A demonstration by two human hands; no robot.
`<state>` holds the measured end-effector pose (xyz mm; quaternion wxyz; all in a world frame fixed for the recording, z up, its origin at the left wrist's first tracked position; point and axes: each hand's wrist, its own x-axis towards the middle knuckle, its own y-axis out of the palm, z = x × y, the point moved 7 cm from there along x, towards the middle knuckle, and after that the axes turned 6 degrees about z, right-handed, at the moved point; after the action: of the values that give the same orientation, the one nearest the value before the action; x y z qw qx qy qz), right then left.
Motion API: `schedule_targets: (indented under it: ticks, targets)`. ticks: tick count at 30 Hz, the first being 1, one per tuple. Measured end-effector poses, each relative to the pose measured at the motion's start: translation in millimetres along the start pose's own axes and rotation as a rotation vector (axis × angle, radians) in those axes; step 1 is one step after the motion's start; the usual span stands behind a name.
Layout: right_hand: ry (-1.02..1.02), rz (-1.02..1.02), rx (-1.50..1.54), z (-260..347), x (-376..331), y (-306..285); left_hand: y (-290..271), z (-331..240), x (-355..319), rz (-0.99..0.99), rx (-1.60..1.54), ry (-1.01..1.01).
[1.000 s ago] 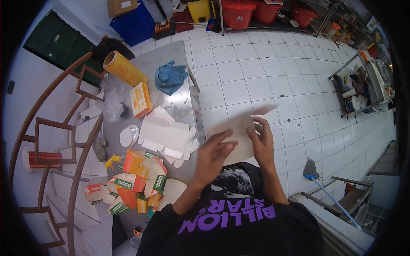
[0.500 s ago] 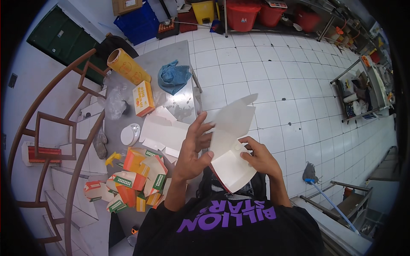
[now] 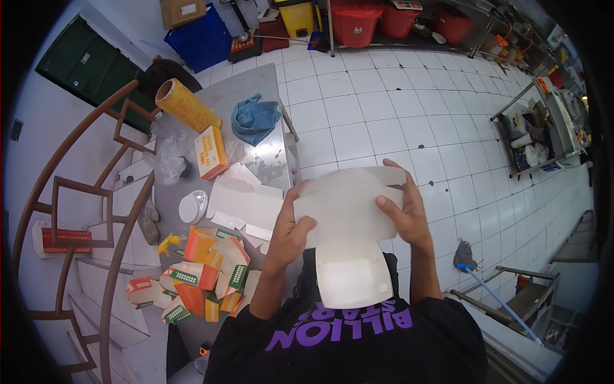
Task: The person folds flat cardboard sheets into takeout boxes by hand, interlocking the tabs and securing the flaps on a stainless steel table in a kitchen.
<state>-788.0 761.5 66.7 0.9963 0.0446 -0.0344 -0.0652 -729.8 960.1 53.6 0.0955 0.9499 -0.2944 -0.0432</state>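
Centre frame, a plain white flat-cut cardboard carton blank sits half-folded in mid-air: its wide upper panel faces the camera, creased, while a narrower rounded flap hangs down below it.

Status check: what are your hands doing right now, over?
Left hand and right hand both grip flat white carton, held up over lap. More blanks on table at left. Nothing blocking.

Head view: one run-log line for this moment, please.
left hand: grips white carton blank | right hand: grips same blank | blank: raised above lap, partly folded | metal table: left
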Motion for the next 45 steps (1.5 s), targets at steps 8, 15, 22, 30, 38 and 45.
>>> schedule_targets:
  ticks: [8, 15, 22, 30, 38, 45]
  targets:
    - [-0.284, -0.002, -0.018, 5, -8, 8, 5, -13, 3, 0.180, 0.118, 0.164]
    - [-0.149, -0.175, -0.472, 4, -15, 32, 22, -25, 2, -0.311, 0.598, 0.378]
    - [-0.260, -0.311, -0.356, -3, -23, 49, 62, -28, -4, -0.200, 0.777, 0.430]
    - [-0.287, -0.152, -0.335, 1, -22, 52, 36, -19, 1, -0.363, 0.807, 0.517]
    - [-0.183, -0.100, -0.132, -6, -23, 41, -11, -11, -2, -0.522, 0.742, 0.430]
    - [-0.101, -0.169, -0.048, -10, -14, 24, -6, -6, 15, -0.321, 0.729, 0.281]
